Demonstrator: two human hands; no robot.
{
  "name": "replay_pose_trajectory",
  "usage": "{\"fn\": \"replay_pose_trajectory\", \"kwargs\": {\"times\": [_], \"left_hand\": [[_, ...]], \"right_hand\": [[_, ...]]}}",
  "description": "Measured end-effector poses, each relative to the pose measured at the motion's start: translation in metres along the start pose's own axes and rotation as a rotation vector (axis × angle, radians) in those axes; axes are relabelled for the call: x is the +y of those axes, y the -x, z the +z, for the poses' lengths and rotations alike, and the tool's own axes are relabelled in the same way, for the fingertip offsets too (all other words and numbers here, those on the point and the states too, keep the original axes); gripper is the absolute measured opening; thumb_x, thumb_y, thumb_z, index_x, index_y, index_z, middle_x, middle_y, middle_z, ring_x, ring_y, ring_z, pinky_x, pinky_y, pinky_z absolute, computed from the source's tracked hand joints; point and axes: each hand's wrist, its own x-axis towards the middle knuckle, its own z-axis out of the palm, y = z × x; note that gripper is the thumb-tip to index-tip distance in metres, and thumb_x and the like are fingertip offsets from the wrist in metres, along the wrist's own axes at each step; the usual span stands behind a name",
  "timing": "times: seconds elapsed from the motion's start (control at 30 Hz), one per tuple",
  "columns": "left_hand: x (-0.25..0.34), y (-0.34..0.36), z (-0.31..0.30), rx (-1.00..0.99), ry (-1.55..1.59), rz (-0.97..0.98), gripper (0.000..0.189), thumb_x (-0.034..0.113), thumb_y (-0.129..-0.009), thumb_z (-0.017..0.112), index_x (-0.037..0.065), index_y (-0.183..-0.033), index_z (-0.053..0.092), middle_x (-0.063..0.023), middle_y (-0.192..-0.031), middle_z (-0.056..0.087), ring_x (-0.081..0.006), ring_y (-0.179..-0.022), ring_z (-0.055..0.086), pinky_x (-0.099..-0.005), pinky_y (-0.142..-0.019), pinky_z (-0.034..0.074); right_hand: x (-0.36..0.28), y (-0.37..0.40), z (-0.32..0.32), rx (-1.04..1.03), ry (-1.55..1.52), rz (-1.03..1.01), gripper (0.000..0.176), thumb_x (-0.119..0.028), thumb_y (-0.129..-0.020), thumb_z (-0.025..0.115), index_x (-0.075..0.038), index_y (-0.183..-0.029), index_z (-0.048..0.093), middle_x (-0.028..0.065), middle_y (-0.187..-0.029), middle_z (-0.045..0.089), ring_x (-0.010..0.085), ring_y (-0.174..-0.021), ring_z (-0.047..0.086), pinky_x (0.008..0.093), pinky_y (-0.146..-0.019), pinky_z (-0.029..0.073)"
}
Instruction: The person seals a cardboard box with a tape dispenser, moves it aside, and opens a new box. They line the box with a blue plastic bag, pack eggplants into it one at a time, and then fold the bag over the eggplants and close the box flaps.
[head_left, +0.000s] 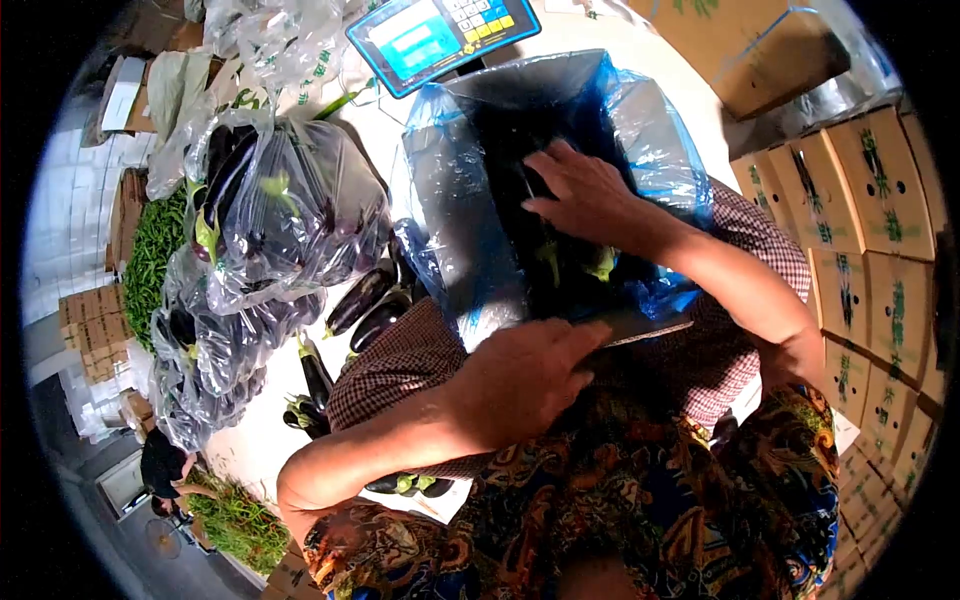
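Observation:
A cardboard box lined with a blue plastic bag [655, 140] sits in front of me, between my legs. Inside it lie dark eggplants [548, 262], their green caps showing near the close end; shadow hides much of the rest. My right hand [585, 195] reaches into the box, its fingers apart over the dark contents; I see nothing gripped in it. At the near rim, my left hand [520, 385] is closed on the box's cardboard flap [650, 332], thumb above and the other fingers partly hidden.
A digital scale display [430, 40] stands beyond the box. Clear bags of eggplants [290, 200] and loose eggplants [362, 300] lie to the left. Green peppers [155, 260] are heaped farther left, near another person [165, 470]. Stacked cartons [870, 260] line the right.

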Motion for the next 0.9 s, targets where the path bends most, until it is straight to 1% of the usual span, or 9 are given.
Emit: {"fn": "replay_pose_trajectory", "kwargs": {"times": [0.13,0.2,0.23,0.33,0.43,0.53,0.63,0.73,0.9], "left_hand": [[-0.017,-0.006,0.013,-0.054,0.016,0.024,0.043,0.024,-0.091,0.050,0.002,-0.128,0.047,-0.0215,-0.115,0.058,-0.0364,-0.105,0.057,-0.0420,-0.090,0.047],[-0.025,-0.011,0.014,-0.062,0.095,0.042,0.043,0.023,-0.092,0.049,0.002,-0.129,0.047,-0.0217,-0.116,0.058,-0.0361,-0.106,0.057,-0.0420,-0.091,0.046],[-0.029,-0.013,0.018,-0.019,0.098,0.096,0.044,0.015,-0.088,0.056,-0.001,-0.127,0.044,-0.0206,-0.100,0.060,-0.0357,-0.091,0.061,-0.0424,-0.078,0.050],[-0.037,-0.015,0.022,0.079,0.057,0.169,0.045,0.015,-0.089,0.055,0.000,-0.129,0.043,-0.0197,-0.097,0.060,-0.0350,-0.088,0.061,-0.0417,-0.076,0.050],[-0.036,-0.018,0.013,0.022,0.102,0.127,0.044,0.016,-0.089,0.054,0.000,-0.129,0.043,-0.0194,-0.096,0.059,-0.0349,-0.083,0.060,-0.0407,-0.073,0.050],[-0.032,-0.022,0.002,-0.132,0.067,-0.048,0.044,0.026,-0.093,0.048,0.001,-0.129,0.046,-0.0229,-0.116,0.057,-0.0383,-0.105,0.056,-0.0421,-0.090,0.047],[-0.043,-0.024,0.004,0.005,-0.020,0.116,0.044,0.018,-0.089,0.054,-0.001,-0.128,0.045,-0.0183,-0.096,0.057,-0.0330,-0.082,0.058,-0.0397,-0.068,0.050],[-0.041,-0.029,-0.002,-0.043,-0.052,0.078,0.045,0.017,-0.088,0.055,-0.001,-0.127,0.045,-0.0180,-0.094,0.057,-0.0325,-0.082,0.058,-0.0402,-0.068,0.049],[-0.041,-0.039,-0.008,-0.099,-0.072,-0.021,0.043,0.017,-0.087,0.056,0.001,-0.126,0.048,-0.0203,-0.096,0.057,-0.0345,-0.085,0.058,-0.0413,-0.072,0.051]], "right_hand": [[0.018,0.023,-0.029,-0.068,-0.049,-0.047,0.039,-0.020,-0.083,0.064,-0.003,-0.116,0.051,0.0161,-0.101,0.055,0.0340,-0.088,0.059,0.0420,-0.074,0.048],[0.017,0.033,-0.051,-0.086,-0.139,0.035,0.039,-0.019,-0.082,0.064,-0.003,-0.116,0.052,0.0182,-0.102,0.056,0.0380,-0.090,0.057,0.0443,-0.075,0.049],[0.017,0.038,-0.058,-0.099,-0.187,0.078,0.039,-0.018,-0.081,0.065,-0.003,-0.115,0.053,0.0193,-0.102,0.056,0.0400,-0.091,0.057,0.0455,-0.076,0.049],[0.031,0.046,-0.052,-0.051,-0.213,0.117,0.042,-0.018,-0.080,0.066,-0.004,-0.117,0.053,0.0184,-0.103,0.057,0.0396,-0.092,0.057,0.0451,-0.075,0.049],[0.029,0.047,-0.045,-0.055,-0.151,0.138,0.040,-0.017,-0.078,0.067,-0.005,-0.114,0.054,0.0157,-0.106,0.057,0.0378,-0.093,0.058,0.0437,-0.076,0.050],[0.024,0.047,-0.042,-0.092,-0.093,0.147,0.038,-0.021,-0.079,0.066,-0.006,-0.113,0.055,0.0147,-0.110,0.056,0.0362,-0.096,0.057,0.0428,-0.079,0.050],[0.016,0.048,-0.048,-0.086,-0.090,0.134,0.039,-0.022,-0.080,0.065,-0.006,-0.114,0.055,0.0146,-0.111,0.055,0.0352,-0.098,0.057,0.0416,-0.081,0.050],[0.018,0.048,-0.050,-0.096,-0.097,0.103,0.038,-0.014,-0.077,0.069,-0.004,-0.111,0.055,0.0150,-0.111,0.056,0.0365,-0.093,0.059,0.0419,-0.074,0.053],[0.027,0.049,-0.051,-0.115,-0.025,0.157,0.038,-0.022,-0.082,0.064,-0.005,-0.114,0.054,0.0155,-0.110,0.055,0.0358,-0.097,0.057,0.0424,-0.078,0.051]]}}
